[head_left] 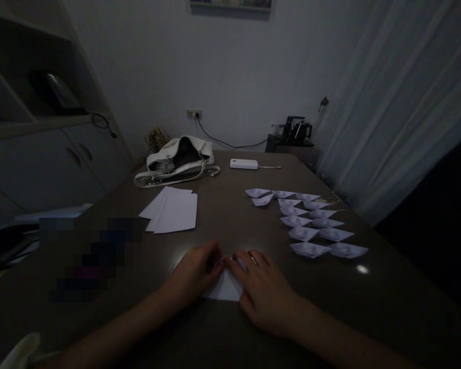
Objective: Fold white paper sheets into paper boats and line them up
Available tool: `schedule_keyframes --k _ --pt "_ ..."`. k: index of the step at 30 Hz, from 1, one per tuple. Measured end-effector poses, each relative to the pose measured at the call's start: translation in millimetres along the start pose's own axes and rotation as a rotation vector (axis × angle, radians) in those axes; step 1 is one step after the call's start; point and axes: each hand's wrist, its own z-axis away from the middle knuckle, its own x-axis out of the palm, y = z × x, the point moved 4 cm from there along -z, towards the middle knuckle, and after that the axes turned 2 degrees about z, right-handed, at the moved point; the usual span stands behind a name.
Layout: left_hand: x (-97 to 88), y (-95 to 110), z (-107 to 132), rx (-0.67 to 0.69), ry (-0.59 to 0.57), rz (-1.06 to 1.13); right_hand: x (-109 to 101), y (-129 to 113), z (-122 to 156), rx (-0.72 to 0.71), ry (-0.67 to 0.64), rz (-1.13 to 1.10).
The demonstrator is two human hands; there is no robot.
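Observation:
A partly folded sheet of white paper [226,288] lies on the table near the front edge, between my two hands. My left hand [195,270] pinches its upper left side, fingers curled with the thumb against the fold. On the right, my right hand [262,287] presses on the upper right side, its fingers bent over the paper and a ring showing on one of them. Fingers cover part of the top of the sheet. Rows of folded paper boats [300,234] stand to the right. Beyond my left hand lies a small stack of white sheets [176,211].
On the brown table [223,210], a white handbag [180,159] sits at the back left. A white power bank [244,164] with a short cable lies at the back. Cabinets [61,159] stand left; a kettle [300,132] stands beyond the far right corner. The left side is partly blurred out.

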Motion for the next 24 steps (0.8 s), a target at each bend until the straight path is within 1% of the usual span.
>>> schedule_keyframes --k 5,9,11,14,16,19,21,23,24 --pt "-2.2 0 0 -0.057 0.013 -0.05 -1 -2 -4 0.023 -0.019 0.012" --pt "-5.1 0 0 -0.087 -0.025 -0.084 -1 -2 -7 0.033 -0.012 0.007" --pt "-7.1 -3 0 -0.129 -0.039 -0.088 -2 -2 -6 0.03 -0.001 0.002" --pt "-9.9 -7 0 -0.168 -0.029 -0.072 -6 4 -4 0.038 0.024 -0.028" --pt "-10.8 -7 -1 -0.147 -0.003 -0.047 -9 13 -3 0.095 0.059 -0.062" --pt "-11.3 -5 -1 -0.093 0.049 -0.009 -11 29 -3 0.21 0.133 -0.154" --pt "-12.1 -1 0 -0.062 0.102 0.059 -10 38 -5 0.254 0.181 -0.26" --pt "-13.8 2 0 -0.034 0.153 0.182 -8 42 -8 0.273 0.194 -0.425" --pt "-14.4 2 0 -0.029 0.165 0.261 -7 43 -9 0.267 0.179 -0.537"
